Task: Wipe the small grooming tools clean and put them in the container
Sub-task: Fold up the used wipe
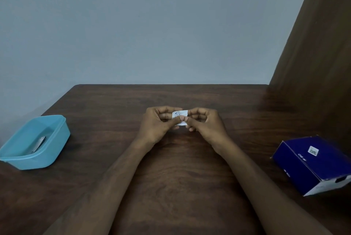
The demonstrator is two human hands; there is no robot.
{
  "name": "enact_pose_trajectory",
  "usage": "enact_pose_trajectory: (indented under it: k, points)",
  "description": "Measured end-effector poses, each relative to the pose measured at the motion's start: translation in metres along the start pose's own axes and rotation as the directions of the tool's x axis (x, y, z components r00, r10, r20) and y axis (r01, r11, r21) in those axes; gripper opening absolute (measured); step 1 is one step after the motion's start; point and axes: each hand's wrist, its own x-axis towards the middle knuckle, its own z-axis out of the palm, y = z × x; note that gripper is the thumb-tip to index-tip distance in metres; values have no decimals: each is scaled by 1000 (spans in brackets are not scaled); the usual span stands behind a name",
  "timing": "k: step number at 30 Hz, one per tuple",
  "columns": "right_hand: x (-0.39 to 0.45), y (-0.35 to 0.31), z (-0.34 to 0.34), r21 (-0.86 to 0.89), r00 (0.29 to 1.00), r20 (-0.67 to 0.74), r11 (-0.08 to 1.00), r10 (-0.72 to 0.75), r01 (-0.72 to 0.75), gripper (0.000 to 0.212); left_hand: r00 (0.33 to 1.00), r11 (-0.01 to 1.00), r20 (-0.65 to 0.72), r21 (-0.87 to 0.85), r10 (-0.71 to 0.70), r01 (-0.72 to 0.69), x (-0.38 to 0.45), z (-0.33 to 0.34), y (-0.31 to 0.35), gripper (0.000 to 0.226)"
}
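Hands, two of them, meet over the middle of the dark wooden tabletop [190,168] and share one small white packet [179,118] with blue print. The left hand [158,125] pinches the packet's left edge between thumb and curled fingers; the right hand [206,125] pinches the right edge the same way, and the two thumb tips almost touch in front of it. What the packet contains I cannot tell.

At about 9 o'clock from the hands, well apart, stands one light blue plastic container [57,140] without lid. Inside lies one small metal grooming tool [39,144] — it looks like a nail clipper — flat on the bottom.

At about 4 o'clock, near the right edge, rests one dark blue cardboard box [311,166] with a small white label on top — its white end faces the person.
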Motion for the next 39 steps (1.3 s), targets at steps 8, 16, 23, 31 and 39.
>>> enact_pose_trajectory:
  k: [8,16,23,31,39]
  points:
    - [3,-3,-7,105,997,-57,994,47,-41,9,999,999,-10,-13,-36,36,0,-1,0,11]
    - [-2,-5,-1,185,999,21,982,31,-34,9,1000,999,17,32,12,-12,-1,-2,2,15]
    - [-2,-7,-1,221,1000,11,975,5,-7,18,998,998,43,15,54,-54,-2,-1,3,11]
    - [-6,-12,-3,58,998,-46,997,-49,52,16,1000,998,-16,66,-21,22,-3,0,9,14]
    - [-5,-8,1,-157,977,-181,984,-109,80,21,989,942,-89,324,119,-84,-3,5,5,15]
